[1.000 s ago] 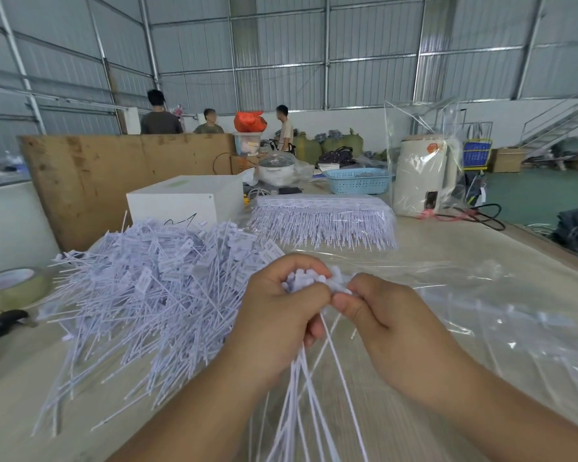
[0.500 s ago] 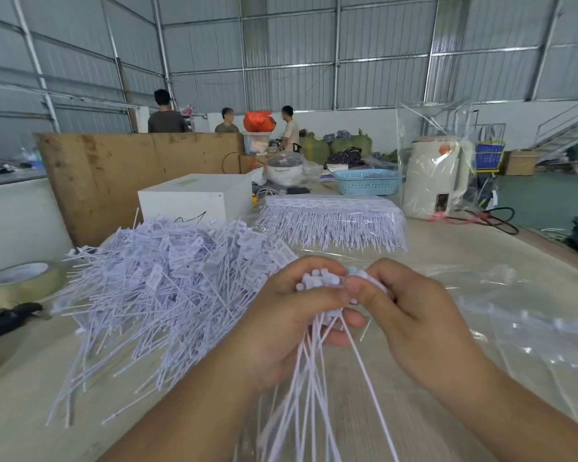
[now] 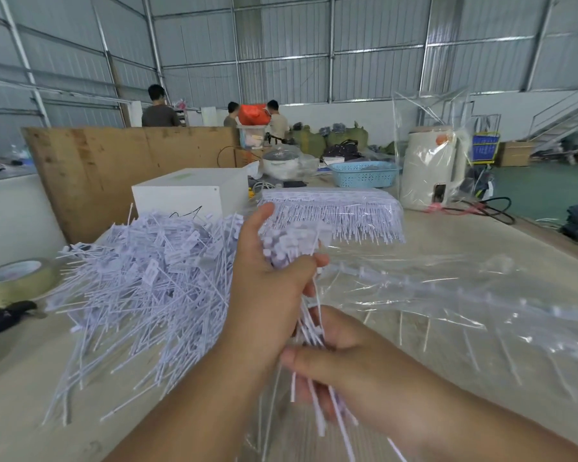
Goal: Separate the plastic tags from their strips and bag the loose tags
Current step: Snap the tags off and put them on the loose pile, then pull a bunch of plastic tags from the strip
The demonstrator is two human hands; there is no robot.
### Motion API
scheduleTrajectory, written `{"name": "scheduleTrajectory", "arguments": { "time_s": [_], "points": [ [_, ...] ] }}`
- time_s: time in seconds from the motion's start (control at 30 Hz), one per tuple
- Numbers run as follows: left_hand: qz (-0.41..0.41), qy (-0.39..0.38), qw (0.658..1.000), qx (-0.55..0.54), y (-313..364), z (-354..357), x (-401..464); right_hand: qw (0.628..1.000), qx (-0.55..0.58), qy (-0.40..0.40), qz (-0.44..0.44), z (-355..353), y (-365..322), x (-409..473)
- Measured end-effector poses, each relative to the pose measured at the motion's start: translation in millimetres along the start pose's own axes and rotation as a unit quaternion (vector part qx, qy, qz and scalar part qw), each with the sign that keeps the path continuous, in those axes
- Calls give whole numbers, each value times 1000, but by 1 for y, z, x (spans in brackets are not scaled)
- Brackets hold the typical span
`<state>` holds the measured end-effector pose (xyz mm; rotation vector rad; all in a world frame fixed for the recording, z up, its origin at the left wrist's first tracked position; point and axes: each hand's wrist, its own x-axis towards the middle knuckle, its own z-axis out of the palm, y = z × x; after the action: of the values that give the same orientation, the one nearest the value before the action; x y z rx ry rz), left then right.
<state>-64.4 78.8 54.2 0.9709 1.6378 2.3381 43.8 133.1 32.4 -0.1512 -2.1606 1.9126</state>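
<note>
Item: bundle of thin white plastic tags [image 3: 292, 248], heads clasped in your left hand [image 3: 267, 295]; right hand [image 3: 341, 368] at 5 o'clock pinches tails—align them before bagging in clear plastic bag [image 3: 447, 301].

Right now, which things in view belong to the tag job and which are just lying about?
Job: bundle of tags gripped by the left hand; its tails held by the right hand; loose tag pile; tag strips; clear plastic bag.
Idle: tape roll; white box; blue basket.

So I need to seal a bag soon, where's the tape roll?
In the head view the tape roll lies at the table's far left edge, left of the loose tag pile, just above a black-handled tool.
</note>
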Motion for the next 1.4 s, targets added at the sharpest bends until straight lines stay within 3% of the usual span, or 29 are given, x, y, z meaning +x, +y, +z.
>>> {"name": "scheduleTrajectory", "arguments": {
  "time_s": [0.07,0.17,0.3,0.37,0.47,0.53,0.6,0.7,0.77,0.9,1.0,1.1,1.2,1.3,1.4],
  "points": [
    [-32,14,999,-16,-1,-1,1,998,-19,62,-14,-1,-1,6],
    [-116,-10,992,-36,-4,-2,-2,995,-14,94,-20,-8,-2,13],
    [-200,-161,966,13,3,-3,-13,996,-21,83,-10,-7,1,16],
    [-220,-178,956,79,5,-3,-13,998,14,57,14,-5,0,14],
    [-159,-146,954,209,18,-9,6,998,-31,6,54,-15,-3,8],
    [-110,-83,941,308,22,-20,30,976,-200,32,76,-30,0,5],
    [-56,-13,910,410,17,-34,56,920,-380,63,77,-43,2,5],
    [-46,-16,797,602,5,-47,78,861,-499,83,50,-59,10,9],
    [-59,-34,738,671,0,-49,83,848,-519,98,51,-67,17,16],
    [4,-19,633,774,-8,-46,89,824,-552,79,104,-79,26,33],
    [62,-6,631,773,-6,-41,84,825,-548,86,110,-82,26,43],
    [136,-21,662,737,2,-30,67,806,-582,31,104,-80,30,43],
    [210,-140,701,668,1,-14,32,811,-579,29,76,-77,32,41],
    [194,-279,660,670,-16,-4,-2,827,-555,49,71,-82,27,40],
    [166,-290,593,733,-39,-11,-4,840,-531,63,96,-89,24,33]
  ]
}}
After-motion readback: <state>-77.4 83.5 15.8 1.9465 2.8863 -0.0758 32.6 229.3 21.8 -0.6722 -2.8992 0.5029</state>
